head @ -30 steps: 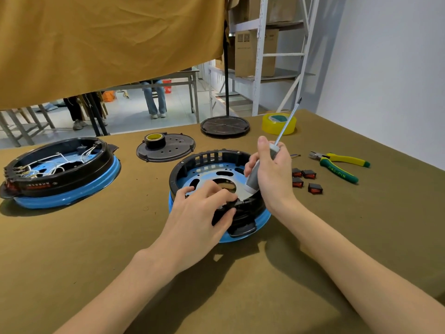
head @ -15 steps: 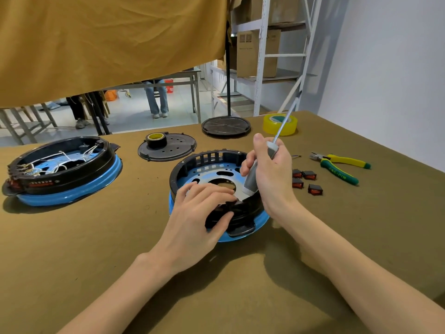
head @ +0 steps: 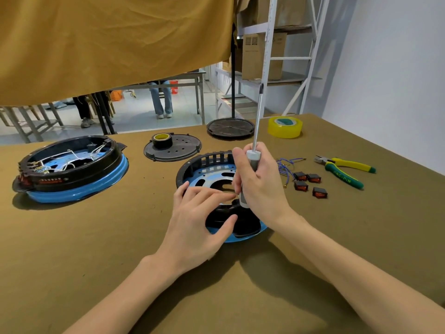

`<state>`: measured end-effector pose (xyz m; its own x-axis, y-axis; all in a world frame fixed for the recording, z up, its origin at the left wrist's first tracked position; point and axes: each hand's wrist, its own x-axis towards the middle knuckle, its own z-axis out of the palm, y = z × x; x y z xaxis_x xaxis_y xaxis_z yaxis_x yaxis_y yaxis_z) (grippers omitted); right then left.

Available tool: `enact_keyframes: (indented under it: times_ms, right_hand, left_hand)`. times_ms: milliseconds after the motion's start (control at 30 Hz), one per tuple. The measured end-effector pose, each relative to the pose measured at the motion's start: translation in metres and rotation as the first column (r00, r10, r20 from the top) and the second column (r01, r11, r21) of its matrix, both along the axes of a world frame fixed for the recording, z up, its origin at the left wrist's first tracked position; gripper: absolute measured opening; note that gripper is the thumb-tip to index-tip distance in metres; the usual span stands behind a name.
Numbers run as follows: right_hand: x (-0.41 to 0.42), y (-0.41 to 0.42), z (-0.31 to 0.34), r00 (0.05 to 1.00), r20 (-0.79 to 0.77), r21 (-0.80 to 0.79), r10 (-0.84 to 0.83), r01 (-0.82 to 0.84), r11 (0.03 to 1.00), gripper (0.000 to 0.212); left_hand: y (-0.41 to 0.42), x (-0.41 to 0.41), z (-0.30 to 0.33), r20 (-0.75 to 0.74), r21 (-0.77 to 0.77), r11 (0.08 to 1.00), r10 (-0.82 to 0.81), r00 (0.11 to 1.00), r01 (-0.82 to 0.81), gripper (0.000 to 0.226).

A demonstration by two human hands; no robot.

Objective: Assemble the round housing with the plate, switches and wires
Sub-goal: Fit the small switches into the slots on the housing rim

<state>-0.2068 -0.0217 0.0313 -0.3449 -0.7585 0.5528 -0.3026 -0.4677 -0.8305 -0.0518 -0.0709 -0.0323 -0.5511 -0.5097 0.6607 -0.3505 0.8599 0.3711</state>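
Note:
A round black housing [head: 192, 166] with a blue base stands in the middle of the table. A silvery slotted plate [head: 204, 182] lies inside it. My left hand [head: 197, 220] rests on the housing's near rim, fingers on the plate and thumb against the outer wall. My right hand [head: 261, 186] grips a screwdriver [head: 256, 131] by its grey handle, shaft pointing up, over the housing's right side. Several small black and red switches [head: 309, 184] and blue wires [head: 285, 165] lie right of the housing.
A second housing [head: 72, 169] with white wires inside sits at the left. A black cover [head: 178, 150] with a tape roll lies behind, a round stand base [head: 230, 128] and yellow tape [head: 285, 127] further back. Green-yellow pliers [head: 344, 171] lie at the right.
My right hand has swung the screwdriver from a rightward lean to nearly upright. My left hand has barely shifted on the rim.

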Motion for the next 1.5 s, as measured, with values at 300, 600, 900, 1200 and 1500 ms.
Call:
enact_keyframes:
  times_ms: [300, 600, 900, 1200, 1500]
  right_hand:
    - [-0.071, 0.011, -0.02, 0.889, -0.036, 0.323, -0.456, 0.442, 0.837, 0.021]
    - [-0.096, 0.041, -0.043, 0.519, -0.824, 0.345, -0.225, 0.776, 0.528, 0.027]
    - [-0.068, 0.04, -0.019, 0.76, -0.644, 0.116, -0.09, 0.213, 0.97, 0.016]
    - [-0.058, 0.034, -0.01, 0.749, -0.591, 0.341, 0.299, -0.103, 0.934, 0.03]
    - [-0.061, 0.035, -0.014, 0.753, -0.571, 0.395, 0.327, -0.097, 0.914, 0.035]
  left_hand:
    - [-0.004, -0.005, 0.017, 0.192, -0.091, 0.984, -0.135, 0.972, 0.154, 0.034]
    - [0.002, -0.007, 0.013, 0.146, -0.056, 0.996, -0.066, 0.987, 0.075, 0.033]
    - [-0.01, 0.006, 0.006, 0.121, -0.045, 0.993, -0.101, 0.988, 0.107, 0.036]
    - [-0.016, 0.011, 0.004, 0.105, -0.038, 0.993, -0.103, 0.989, 0.108, 0.024]
    - [-0.016, 0.008, 0.012, 0.075, 0.056, 0.992, -0.114, 0.991, 0.11, 0.027]
